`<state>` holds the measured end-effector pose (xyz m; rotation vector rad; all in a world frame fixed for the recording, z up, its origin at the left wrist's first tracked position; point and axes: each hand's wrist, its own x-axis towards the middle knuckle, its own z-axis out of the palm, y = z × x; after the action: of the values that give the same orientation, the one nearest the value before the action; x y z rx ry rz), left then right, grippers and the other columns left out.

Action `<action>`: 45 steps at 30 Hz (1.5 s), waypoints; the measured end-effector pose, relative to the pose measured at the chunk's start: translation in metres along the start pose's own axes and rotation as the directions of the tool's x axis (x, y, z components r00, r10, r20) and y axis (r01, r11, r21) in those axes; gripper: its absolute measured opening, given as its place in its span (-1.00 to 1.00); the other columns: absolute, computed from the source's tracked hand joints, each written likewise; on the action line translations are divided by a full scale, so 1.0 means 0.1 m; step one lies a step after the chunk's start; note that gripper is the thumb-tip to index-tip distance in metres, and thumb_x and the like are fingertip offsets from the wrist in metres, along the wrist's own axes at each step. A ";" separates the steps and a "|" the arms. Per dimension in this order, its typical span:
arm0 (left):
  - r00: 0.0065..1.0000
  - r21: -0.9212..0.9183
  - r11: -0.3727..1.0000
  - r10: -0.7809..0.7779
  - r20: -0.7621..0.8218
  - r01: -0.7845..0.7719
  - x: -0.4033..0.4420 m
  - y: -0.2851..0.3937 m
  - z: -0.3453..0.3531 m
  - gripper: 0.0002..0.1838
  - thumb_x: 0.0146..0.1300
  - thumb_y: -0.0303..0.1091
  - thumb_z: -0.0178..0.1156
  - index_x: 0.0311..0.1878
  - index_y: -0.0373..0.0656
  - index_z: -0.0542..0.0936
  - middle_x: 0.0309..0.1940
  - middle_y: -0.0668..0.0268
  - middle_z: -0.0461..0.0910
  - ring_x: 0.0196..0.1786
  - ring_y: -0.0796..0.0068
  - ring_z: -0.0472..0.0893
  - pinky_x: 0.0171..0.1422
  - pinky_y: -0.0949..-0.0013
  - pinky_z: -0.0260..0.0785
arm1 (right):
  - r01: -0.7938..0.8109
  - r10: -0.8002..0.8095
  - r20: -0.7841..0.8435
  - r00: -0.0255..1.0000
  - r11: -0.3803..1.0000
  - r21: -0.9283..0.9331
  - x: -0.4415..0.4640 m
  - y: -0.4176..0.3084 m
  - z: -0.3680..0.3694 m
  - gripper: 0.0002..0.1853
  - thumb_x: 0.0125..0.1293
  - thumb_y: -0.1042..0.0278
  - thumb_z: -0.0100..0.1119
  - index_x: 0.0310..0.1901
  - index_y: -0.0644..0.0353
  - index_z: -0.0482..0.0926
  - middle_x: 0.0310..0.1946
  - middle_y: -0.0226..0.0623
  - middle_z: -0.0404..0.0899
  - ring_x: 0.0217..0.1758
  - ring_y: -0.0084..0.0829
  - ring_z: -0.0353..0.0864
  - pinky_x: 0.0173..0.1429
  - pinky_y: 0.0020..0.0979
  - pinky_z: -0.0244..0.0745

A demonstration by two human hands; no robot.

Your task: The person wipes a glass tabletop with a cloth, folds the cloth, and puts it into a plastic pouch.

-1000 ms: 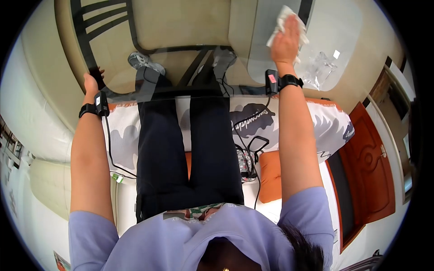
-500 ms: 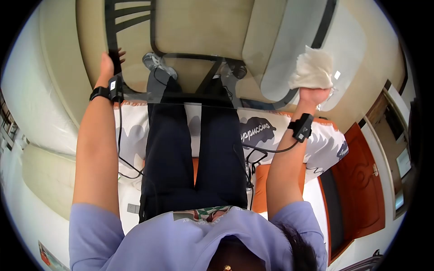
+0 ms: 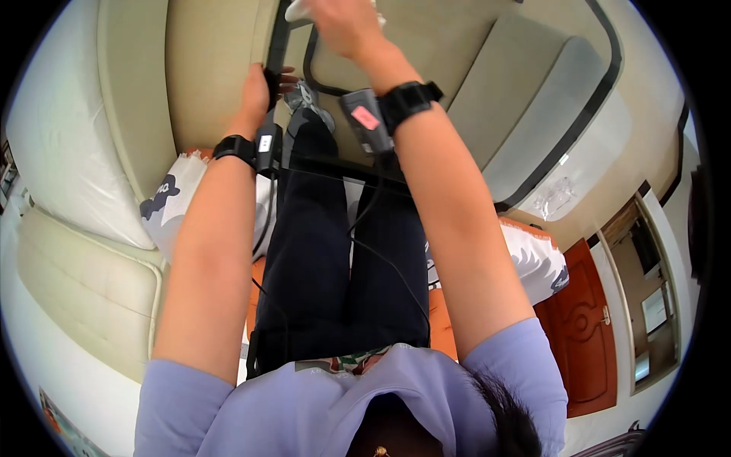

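Note:
The glass tabletop (image 3: 525,199) with a black border spreads out before me. My left hand (image 3: 263,90) is closed around its left edge, the thumb on the outer side and the fingertips past the black border. My right hand (image 3: 344,29) has crossed over to the far left part of the glass, at the top of the view. Fingers closed, it holds a white cloth (image 3: 298,11); only small bits of the cloth show past the hand. Each wrist wears a black strap with a small cabled box.
Crumpled clear plastic (image 3: 554,198) lies on the glass at the right. Behind my legs is a seat with a white printed cover (image 3: 194,190). A pale padded sofa (image 3: 91,263) stands at the left, a red-brown wooden door (image 3: 582,335) at the right. Cables hang from both wrists.
My right hand has swept from the right side of the glass to the far left with the white cloth. My left hand remains at the left edge; the whole view has shifted.

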<state>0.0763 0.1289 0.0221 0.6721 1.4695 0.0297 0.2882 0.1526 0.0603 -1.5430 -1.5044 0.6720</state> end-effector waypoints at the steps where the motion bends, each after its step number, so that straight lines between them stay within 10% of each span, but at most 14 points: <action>1: 1.000 -0.021 1.000 0.003 -0.004 -0.003 0.02 -0.04 0.02 -0.31 0.34 -0.01 -0.51 -0.12 -0.28 0.61 -0.31 0.16 0.67 -0.36 0.43 0.61 -0.29 0.44 0.33 | -0.012 0.021 0.052 0.998 0.984 -0.181 -0.02 -0.05 0.18 -0.46 0.24 0.20 -0.09 0.24 0.23 0.37 0.34 0.03 0.20 0.47 0.05 0.00 0.49 -0.07 -0.12; 16: 0.999 -0.009 1.000 0.016 -0.034 -0.017 0.10 -0.13 -0.04 -0.31 0.32 -0.01 -0.50 -0.20 -0.29 0.62 -0.44 0.20 0.66 -0.40 0.40 0.59 -0.29 0.42 0.34 | 0.098 -0.056 0.091 0.994 0.818 -0.567 -0.06 0.05 0.20 -0.35 0.17 0.14 0.03 0.33 0.07 0.26 0.41 -0.17 0.11 0.47 -0.14 0.04 0.49 -0.11 -0.10; 39: 0.979 0.194 0.979 0.097 -0.177 -0.062 0.23 -0.18 -0.19 -0.22 0.37 0.04 -0.63 0.01 -0.32 0.55 -0.17 0.13 0.64 -0.16 0.26 0.60 -0.03 0.26 0.42 | -0.391 0.200 -0.336 0.920 0.493 -0.777 -2.58 1.30 -2.86 -0.44 0.39 0.15 -0.27 0.41 0.07 0.12 0.40 -0.15 0.13 0.44 -0.10 0.12 0.46 -0.09 0.00; 40: 0.971 0.179 0.980 0.124 -0.202 -0.088 0.20 -0.17 -0.14 -0.24 0.38 0.01 -0.62 0.01 -0.37 0.53 -0.14 0.09 0.63 -0.13 0.21 0.61 0.03 0.23 0.46 | -0.457 0.315 -0.337 0.887 0.496 -0.739 -2.82 1.54 -2.98 -0.36 0.38 0.15 -0.26 0.47 -0.04 -0.08 0.50 -0.25 -0.13 0.54 -0.13 -0.15 0.51 -0.05 -0.22; 45: 0.953 0.135 0.977 0.192 -0.234 -0.163 0.26 -0.23 -0.20 -0.32 0.38 -0.06 -0.55 0.09 -0.41 0.45 -0.04 0.01 0.58 -0.04 0.11 0.59 0.17 0.18 0.42 | -0.672 0.383 -0.562 0.733 0.533 -0.514 -3.42 1.77 -3.37 -0.41 0.38 0.16 -0.31 0.43 0.09 0.07 0.45 -0.10 -0.01 0.51 -0.06 -0.06 0.49 -0.15 -0.11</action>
<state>0.0527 0.1289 -0.0104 0.9193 1.6531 0.1749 0.6200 -0.2336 0.0117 -2.6282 -0.9659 0.0500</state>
